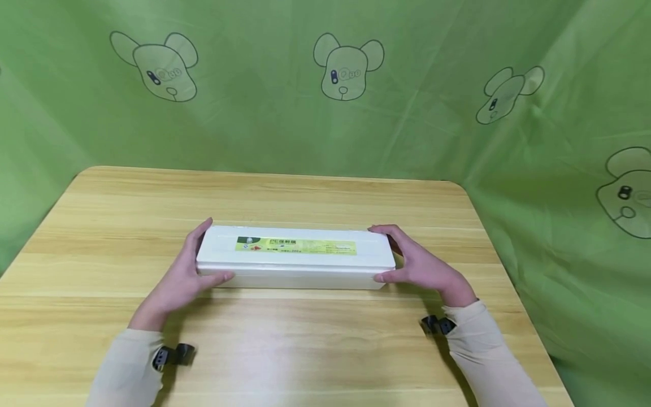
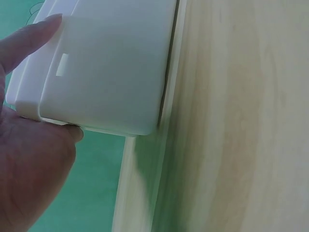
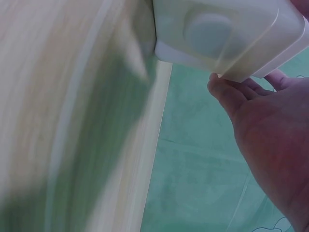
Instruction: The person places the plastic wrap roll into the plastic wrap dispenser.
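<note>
A long white cling film box (image 1: 300, 277) lies crosswise near the middle of the wooden table, a yellow-green label (image 1: 305, 247) on its top. My left hand (image 1: 179, 278) grips its left end, thumb on the front face and fingers around the far side. At the opposite end my right hand (image 1: 421, 264) holds it the same way, thumb at the front corner. The left wrist view shows the thumb against the smooth front of the box (image 2: 111, 63). In the right wrist view, fingers reach behind the box's rounded end (image 3: 212, 36).
The wooden tabletop (image 1: 285, 350) has rounded far corners. Green cloth (image 1: 264, 130) printed with mouse-head outlines hangs behind it and along the right side. Small black cameras are strapped at both wrists, over light sleeves (image 1: 490, 350).
</note>
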`<state>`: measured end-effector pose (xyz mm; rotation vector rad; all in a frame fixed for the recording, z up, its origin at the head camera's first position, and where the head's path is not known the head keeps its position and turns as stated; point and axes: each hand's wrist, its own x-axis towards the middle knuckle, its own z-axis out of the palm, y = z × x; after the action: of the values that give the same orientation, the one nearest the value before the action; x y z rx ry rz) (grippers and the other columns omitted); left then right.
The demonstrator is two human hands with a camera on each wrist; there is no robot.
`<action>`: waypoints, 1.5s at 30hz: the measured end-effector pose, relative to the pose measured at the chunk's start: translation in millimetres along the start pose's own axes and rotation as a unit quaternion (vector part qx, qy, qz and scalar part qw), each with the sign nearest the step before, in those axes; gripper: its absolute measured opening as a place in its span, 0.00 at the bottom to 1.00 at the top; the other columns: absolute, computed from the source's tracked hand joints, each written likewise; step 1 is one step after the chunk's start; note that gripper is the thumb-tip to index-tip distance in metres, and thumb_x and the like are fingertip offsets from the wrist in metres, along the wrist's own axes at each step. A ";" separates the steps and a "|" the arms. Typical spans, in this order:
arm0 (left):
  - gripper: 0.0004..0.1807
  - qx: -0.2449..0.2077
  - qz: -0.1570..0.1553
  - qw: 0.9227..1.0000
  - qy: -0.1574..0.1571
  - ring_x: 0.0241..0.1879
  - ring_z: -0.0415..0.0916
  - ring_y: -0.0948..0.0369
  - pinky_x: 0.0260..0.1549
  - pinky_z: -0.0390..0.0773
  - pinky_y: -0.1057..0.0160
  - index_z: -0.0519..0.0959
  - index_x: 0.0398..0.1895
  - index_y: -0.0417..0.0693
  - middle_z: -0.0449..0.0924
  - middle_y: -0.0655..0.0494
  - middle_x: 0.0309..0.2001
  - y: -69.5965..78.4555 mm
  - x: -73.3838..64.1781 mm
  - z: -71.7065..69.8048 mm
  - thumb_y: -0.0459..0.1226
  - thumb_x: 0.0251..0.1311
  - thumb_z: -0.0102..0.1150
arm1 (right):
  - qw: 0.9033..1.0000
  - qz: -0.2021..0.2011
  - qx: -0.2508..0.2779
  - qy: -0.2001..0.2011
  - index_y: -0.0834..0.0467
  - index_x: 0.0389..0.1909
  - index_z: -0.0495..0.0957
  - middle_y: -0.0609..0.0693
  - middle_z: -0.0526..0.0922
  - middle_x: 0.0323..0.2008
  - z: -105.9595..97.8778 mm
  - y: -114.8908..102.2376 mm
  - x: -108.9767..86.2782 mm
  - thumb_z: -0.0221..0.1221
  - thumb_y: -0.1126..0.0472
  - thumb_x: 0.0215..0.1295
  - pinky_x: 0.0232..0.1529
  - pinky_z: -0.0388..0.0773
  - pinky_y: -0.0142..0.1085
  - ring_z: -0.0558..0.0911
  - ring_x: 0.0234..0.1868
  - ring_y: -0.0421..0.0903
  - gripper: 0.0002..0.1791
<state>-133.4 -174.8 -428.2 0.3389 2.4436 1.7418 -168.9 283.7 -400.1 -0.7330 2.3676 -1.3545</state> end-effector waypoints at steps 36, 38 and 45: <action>0.58 -0.050 0.044 0.995 -0.070 0.71 0.52 0.41 0.62 0.62 0.75 0.48 0.78 0.46 0.46 0.41 0.76 -16.7 -0.6 -26.2 0.21 0.44 0.71 | 0.999 0.013 -0.031 -0.035 0.46 0.74 0.53 0.50 0.62 0.65 -6.1 8.9 -6.0 0.75 0.72 0.46 0.65 0.66 0.51 0.66 0.64 0.48 0.58; 0.58 -0.047 0.043 0.996 -0.067 0.70 0.53 0.41 0.61 0.64 0.75 0.48 0.77 0.44 0.47 0.41 0.76 -16.6 0.2 -25.7 0.21 0.44 0.71 | 0.999 0.014 -0.032 -0.028 0.47 0.73 0.55 0.49 0.64 0.63 -6.0 8.2 -6.2 0.75 0.72 0.45 0.64 0.68 0.49 0.68 0.63 0.48 0.56; 0.57 -0.042 0.035 0.997 -0.059 0.69 0.56 0.41 0.60 0.66 0.73 0.49 0.77 0.41 0.48 0.40 0.75 -19.0 0.5 -25.1 0.20 0.44 0.71 | 0.998 0.012 -0.067 -0.014 0.49 0.71 0.59 0.48 0.67 0.61 -3.8 5.6 -7.1 0.75 0.73 0.43 0.64 0.69 0.45 0.70 0.62 0.47 0.54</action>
<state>-141.7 -203.6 -437.8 0.5090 2.2961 1.7909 -166.6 292.8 -402.8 -0.7517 2.4553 -1.1786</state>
